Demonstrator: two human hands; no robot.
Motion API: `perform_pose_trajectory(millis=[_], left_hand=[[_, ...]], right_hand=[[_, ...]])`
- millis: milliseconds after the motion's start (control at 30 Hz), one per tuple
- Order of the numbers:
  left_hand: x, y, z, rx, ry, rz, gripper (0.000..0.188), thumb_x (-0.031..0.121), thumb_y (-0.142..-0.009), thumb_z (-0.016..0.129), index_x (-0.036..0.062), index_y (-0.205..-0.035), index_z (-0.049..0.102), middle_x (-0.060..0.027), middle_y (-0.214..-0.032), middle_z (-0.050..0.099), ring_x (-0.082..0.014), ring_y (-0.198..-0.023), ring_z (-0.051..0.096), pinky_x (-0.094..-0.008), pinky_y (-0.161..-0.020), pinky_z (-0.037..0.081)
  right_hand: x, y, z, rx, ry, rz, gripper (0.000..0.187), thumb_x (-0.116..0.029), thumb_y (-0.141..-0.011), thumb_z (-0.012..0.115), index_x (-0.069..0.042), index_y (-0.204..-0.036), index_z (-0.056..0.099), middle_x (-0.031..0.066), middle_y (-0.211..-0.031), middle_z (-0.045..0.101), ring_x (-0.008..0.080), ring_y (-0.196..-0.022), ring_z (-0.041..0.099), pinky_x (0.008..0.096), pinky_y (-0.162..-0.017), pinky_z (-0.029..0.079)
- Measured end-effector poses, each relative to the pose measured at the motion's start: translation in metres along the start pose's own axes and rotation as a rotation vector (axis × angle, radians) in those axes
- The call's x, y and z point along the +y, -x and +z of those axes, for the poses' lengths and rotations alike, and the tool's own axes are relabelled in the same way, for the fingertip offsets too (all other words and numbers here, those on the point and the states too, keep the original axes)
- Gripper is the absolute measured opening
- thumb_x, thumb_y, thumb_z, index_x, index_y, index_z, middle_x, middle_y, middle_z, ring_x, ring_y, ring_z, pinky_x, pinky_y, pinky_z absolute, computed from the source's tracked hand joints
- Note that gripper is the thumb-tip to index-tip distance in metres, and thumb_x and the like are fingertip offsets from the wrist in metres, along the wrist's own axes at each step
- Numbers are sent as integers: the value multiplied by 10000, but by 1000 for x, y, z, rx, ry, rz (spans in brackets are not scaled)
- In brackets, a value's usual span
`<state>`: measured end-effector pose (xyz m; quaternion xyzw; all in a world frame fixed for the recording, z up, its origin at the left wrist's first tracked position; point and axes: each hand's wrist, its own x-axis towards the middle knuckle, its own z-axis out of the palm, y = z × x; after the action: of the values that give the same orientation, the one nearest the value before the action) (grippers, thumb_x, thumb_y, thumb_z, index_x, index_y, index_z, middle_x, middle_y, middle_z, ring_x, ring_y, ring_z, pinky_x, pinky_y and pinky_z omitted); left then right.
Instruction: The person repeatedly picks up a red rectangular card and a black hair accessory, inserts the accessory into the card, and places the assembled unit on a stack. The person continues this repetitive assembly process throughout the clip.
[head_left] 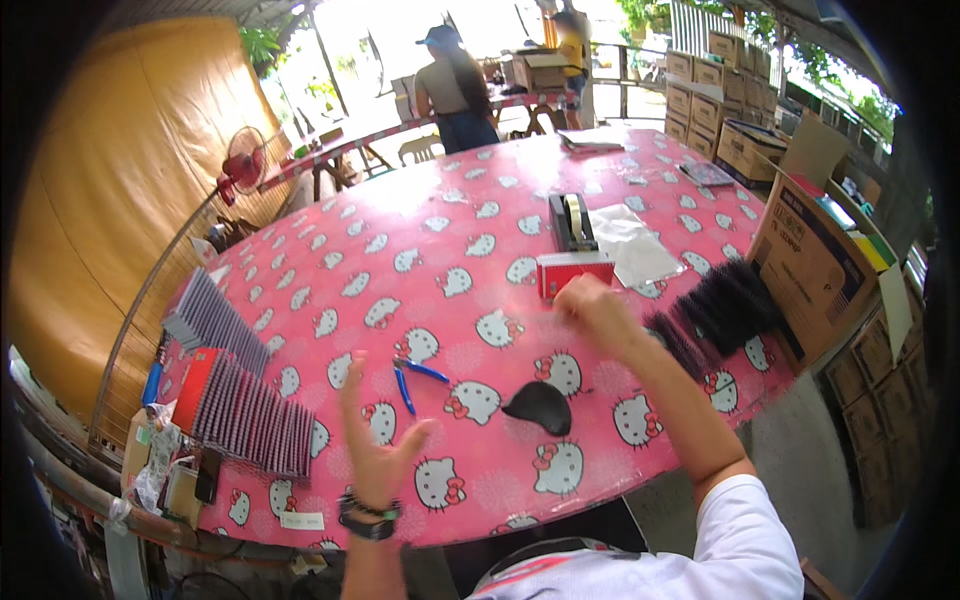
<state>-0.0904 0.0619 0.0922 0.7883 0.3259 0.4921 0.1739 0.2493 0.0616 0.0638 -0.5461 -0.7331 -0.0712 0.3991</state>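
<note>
A small red-and-white box [560, 279] stands just in front of a black tape dispenser [572, 222]. My right hand [600, 312] is closed at the box's lower front, its fingers curled against it; the fingertips are partly hidden. Near the table's front edge, my left hand [378, 455] is raised with thumb and fingers apart, holding nothing. Blue-handled pliers [410, 380] lie beyond it to the right. A black curved pouch-like object [541, 407] rests between my two arms. On the left, rows of thin boxes [250, 418] stand packed side by side.
Clear plastic sheets [632, 245] lie right of the dispenser. Black bristly bundles [725, 308] sit beside an open carton [815, 275] at the right edge. A red fan [242, 168] stands far left. Two people [455, 95] are at a far table.
</note>
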Motion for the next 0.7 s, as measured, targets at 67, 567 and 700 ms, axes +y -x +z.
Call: perform_pose_trajectory(millis=[67, 567, 700], left_hand=[[-8, 28, 38, -81, 117, -108, 731, 154, -729, 796, 31, -1353, 436, -155, -1328, 490, -262, -1216, 460, -388, -1025, 349], [20, 114, 95, 97, -219, -98, 494, 62, -830, 657, 27, -1276, 447, -130, -1214, 556, -226, -1036, 562, -392, -993, 343], [23, 100, 98, -135, -199, 84, 170, 16, -822, 633, 105, -947, 705, -32, -861, 678, -173, -789, 613, -319, -799, 359]], right_hand=[[-55, 30, 1, -172, -207, -66, 147, -18, -700, 691, -39, -795, 580, 112, -805, 591, 314, -808, 573, 396, -715, 475], [-132, 124, 76, 145, -920, 620, 146, -106, -871, 651, -4, -964, 605, 62, -808, 610, 131, -720, 580, 277, -666, 476], [-56, 116, 26, 181, -349, 591, 191, -202, -837, 672, -12, -852, 661, 134, -790, 637, 246, -748, 611, 365, -688, 481]])
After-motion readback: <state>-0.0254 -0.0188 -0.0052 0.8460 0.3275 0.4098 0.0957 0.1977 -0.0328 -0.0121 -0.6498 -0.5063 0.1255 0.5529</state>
